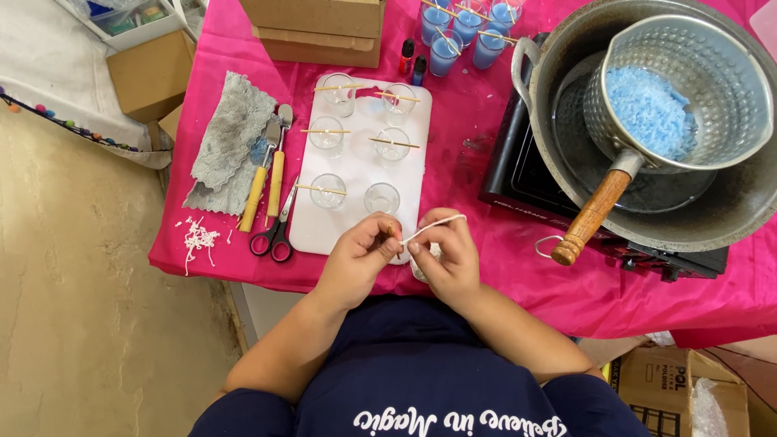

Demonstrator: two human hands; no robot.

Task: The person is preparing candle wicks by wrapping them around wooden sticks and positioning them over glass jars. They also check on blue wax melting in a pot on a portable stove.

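Pink-clothed table (pixel 486 267) over beige floor (pixel 81 324), left hand (pixel 356 259) and right hand (pixel 445 255) both pinched on white wick (pixel 433 225)

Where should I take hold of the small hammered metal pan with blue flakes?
Probably by the wooden handle of the small hammered metal pan. It sticks out past the rim of the large grey pot toward the person, so come from the near side, lower left; the bowl sits deep inside.

Pink-clothed table (pixel 486 275) bears white tray (pixel 312 231), scissors (pixel 275 231) (handles black), stove (pixel 518 174).
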